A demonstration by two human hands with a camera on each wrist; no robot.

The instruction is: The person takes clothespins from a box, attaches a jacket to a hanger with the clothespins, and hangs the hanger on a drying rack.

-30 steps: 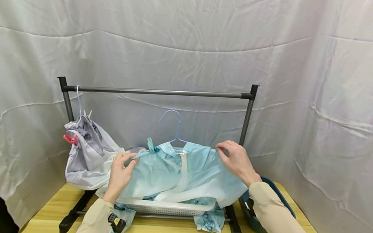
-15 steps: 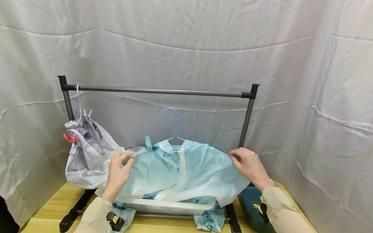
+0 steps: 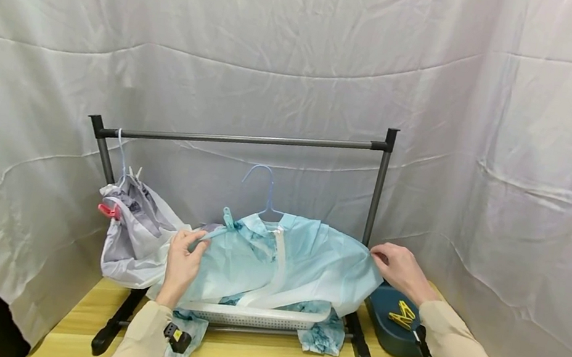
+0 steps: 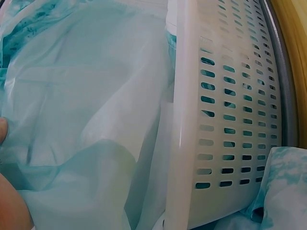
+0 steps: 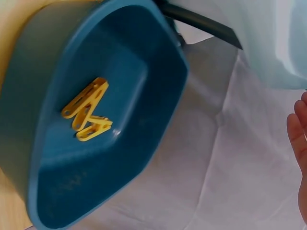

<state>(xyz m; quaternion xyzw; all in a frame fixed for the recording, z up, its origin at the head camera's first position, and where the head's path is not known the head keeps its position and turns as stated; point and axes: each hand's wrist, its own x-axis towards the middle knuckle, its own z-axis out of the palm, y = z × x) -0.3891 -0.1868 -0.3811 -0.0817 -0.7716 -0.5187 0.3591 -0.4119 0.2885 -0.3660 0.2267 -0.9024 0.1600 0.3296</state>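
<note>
Now the left hand pinches one side of the pale-blue garment, the right hand the other! A hanger pokes from its collar.

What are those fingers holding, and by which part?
The light-blue garment: the left hand pinches its upper edge at one side, the right hand at the other.

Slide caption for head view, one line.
Left hand and right hand hold a pale blue shirt on a hanger near a clothes rack.
</note>
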